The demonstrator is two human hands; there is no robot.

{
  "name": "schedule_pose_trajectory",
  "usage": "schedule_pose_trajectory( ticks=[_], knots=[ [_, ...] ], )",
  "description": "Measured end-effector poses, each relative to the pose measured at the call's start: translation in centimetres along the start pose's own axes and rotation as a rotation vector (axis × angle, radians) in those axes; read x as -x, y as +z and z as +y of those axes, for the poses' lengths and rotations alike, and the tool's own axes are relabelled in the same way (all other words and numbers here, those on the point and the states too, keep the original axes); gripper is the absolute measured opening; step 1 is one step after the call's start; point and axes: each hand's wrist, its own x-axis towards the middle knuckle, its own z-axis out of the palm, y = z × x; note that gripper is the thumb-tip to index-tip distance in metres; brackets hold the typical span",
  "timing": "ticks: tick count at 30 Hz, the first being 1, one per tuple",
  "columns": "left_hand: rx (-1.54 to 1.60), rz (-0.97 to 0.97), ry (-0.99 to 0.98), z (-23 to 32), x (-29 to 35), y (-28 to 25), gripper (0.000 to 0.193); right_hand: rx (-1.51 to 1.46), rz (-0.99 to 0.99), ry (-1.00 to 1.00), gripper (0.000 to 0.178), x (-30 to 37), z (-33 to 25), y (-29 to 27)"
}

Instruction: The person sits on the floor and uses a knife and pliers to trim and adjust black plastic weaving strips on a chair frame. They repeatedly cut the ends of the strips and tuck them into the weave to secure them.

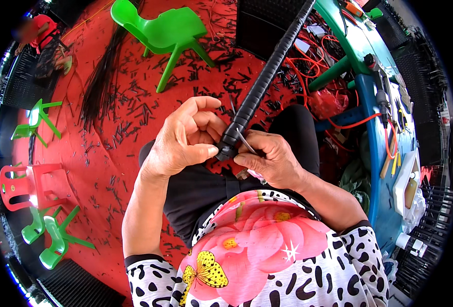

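A long black tube (263,77), ribbed with overlapping bands along its length, slants from my lap up to the far right. Its near end (225,151) carries a thicker black band. Curled at the left side of that end, my left hand (185,135) touches it with thumb and bent fingers. My right hand (273,158) is closed in a pinch just right of the tube, on a thin dark strip (247,141) that bends out from the band. The strip's end inside my fingers is hidden. Another thin strip tip (232,105) sticks up beyond my left fingers.
Black offcuts (119,148) litter the red floor (93,179). A bundle of long black strips (103,77) lies at left. Green chairs (173,33) and a pink one (34,187) stand around. The blue-green table (377,153) at right holds tools, with red hoses (354,122) nearby. Someone in red (43,31) sits far left.
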Motion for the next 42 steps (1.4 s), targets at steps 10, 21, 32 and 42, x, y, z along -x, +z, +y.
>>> schedule_pose_trajectory(
  ticks=[10, 21, 32, 42],
  knots=[
    [0.035, 0.024, 0.046, -1.0, 0.1, -0.1, 0.067, 0.054, -0.013, -0.084, 0.014, -0.4, -1.0, 0.1],
    [0.083, 0.043, 0.019, -1.2, 0.3, 0.0, 0.079, 0.189, 0.131, -0.245, 0.01, -0.3, -1.1, 0.7],
    [0.091, 0.042, 0.041, -1.1, 0.1, 0.2, 0.064, 0.572, 0.122, -0.517, 0.02, -1.0, -1.0, -0.2],
    [0.208, 0.091, -0.025, -1.4, -0.4, 0.2, 0.066, 0.464, 0.002, -0.38, 0.013, -1.8, -1.7, -1.0]
  ],
)
